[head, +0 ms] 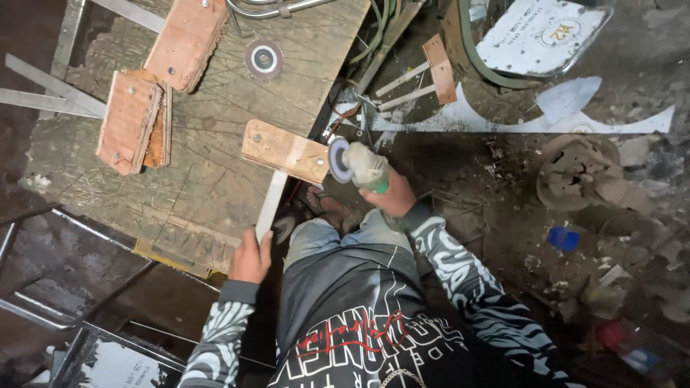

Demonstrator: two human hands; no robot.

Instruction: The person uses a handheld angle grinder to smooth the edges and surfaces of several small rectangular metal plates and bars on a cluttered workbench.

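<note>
A: How should this cut go?

B: Keep the left hand [250,257] clamped on the near end of the flat metal strip [270,205], pinning it to the bench [215,154] under the wooden block [286,151]. The right hand [392,197] is wrapped tight round the angle grinder [361,167]; hold its disc [338,159] square.

A: And the strip?

B: Pale, thin, straight, overhanging the bench edge. Whether the disc touches anything, I can't quite tell.

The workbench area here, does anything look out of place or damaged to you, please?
Yes. The wooden bench top is heavily scored. A loose grinding disc lies on it, and scraps litter the floor. The right hand holds an angle grinder.
</note>
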